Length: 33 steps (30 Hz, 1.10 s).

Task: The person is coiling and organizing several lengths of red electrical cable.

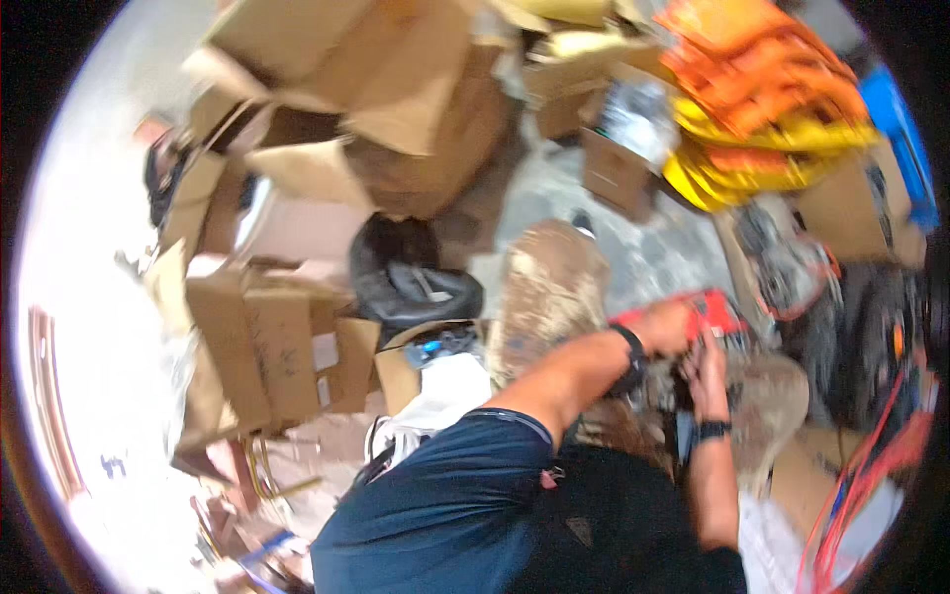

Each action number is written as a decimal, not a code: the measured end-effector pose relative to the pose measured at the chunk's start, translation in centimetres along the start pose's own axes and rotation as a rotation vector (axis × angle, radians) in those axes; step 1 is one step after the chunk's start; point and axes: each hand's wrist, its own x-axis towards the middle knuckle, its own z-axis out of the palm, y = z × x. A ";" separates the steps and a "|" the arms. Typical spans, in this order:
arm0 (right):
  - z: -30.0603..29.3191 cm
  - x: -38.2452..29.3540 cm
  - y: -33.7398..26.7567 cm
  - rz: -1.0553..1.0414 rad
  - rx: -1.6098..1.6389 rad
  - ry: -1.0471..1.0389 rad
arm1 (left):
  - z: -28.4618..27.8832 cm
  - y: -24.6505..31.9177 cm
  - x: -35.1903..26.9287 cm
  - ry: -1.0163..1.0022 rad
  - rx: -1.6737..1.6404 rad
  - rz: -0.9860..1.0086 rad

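Observation:
My left hand (668, 327), below a black wristwatch, is closed around a red object (716, 312) with a grey part at its right end. Blur hides what kind of object it is. Just below, my right hand (705, 367) has its raised fingers against or very near the object's lower side; whether it grips anything does not show. Both hands are between my knees, in stained tan trousers (549, 289), over the grey floor (631, 256).
Cardboard boxes (278, 349) crowd the left and far side. A black bag-like item (415, 278) lies left of my knee. Orange and yellow folded material (764, 96) is piled far right, above a grey machine with an orange cord (787, 275). Red cords (853, 505) trail lower right.

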 end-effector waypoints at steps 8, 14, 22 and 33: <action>3.5 -0.6 -0.4 -0.054 -0.017 0.150 | 0.3 -2.0 -0.7 0.056 -0.033 0.007; 4.8 0.7 0.0 -0.010 -0.094 0.191 | 0.7 -4.1 0.4 0.068 0.002 -0.077; 4.1 -5.9 -0.4 -0.078 -0.103 0.032 | 1.0 -2.3 -1.8 0.074 0.091 -0.087; 4.1 -5.8 -2.0 -0.123 -0.529 -0.072 | -0.2 -2.5 -1.9 0.082 -0.037 -0.063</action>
